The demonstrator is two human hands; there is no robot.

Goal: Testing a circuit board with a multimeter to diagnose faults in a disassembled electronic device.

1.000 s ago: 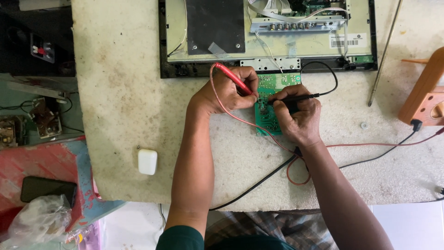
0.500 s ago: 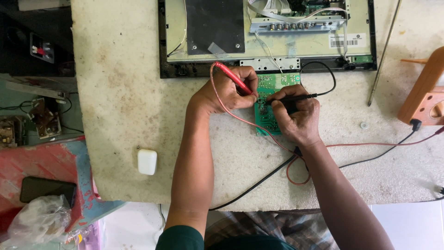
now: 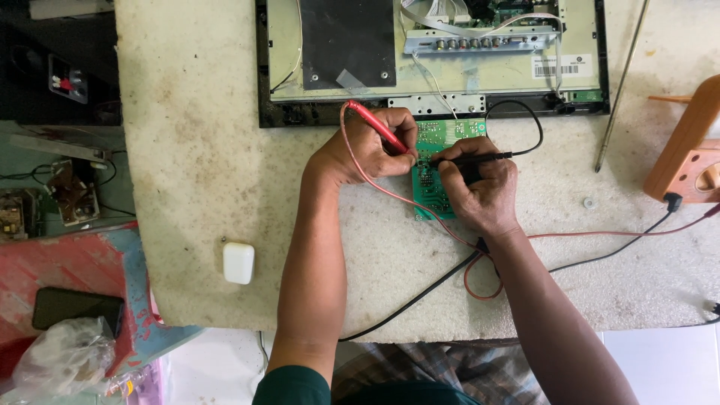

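Note:
A small green circuit board (image 3: pixel 444 133) lies on the pale worktop (image 3: pixel 187 150), just in front of an opened flat screen chassis (image 3: pixel 427 52). My left hand (image 3: pixel 367 150) is closed around a red test probe (image 3: pixel 379 127), its tip down on the board's left edge. My right hand (image 3: pixel 480 187) grips a black test probe (image 3: pixel 480 157), laid almost level with its tip on the board. Both hands rest partly on the board and hide its lower half. Red and black leads (image 3: pixel 600 240) trail off to the right.
A small white rounded box (image 3: pixel 238 262) sits on the worktop at the left. A thin metal rod (image 3: pixel 621 90) lies at the right, beside an orange wooden piece (image 3: pixel 686 150). Left of the table are loose boards (image 3: pixel 71 191), a dark phone (image 3: pixel 75 307) and a plastic bag (image 3: pixel 64 360).

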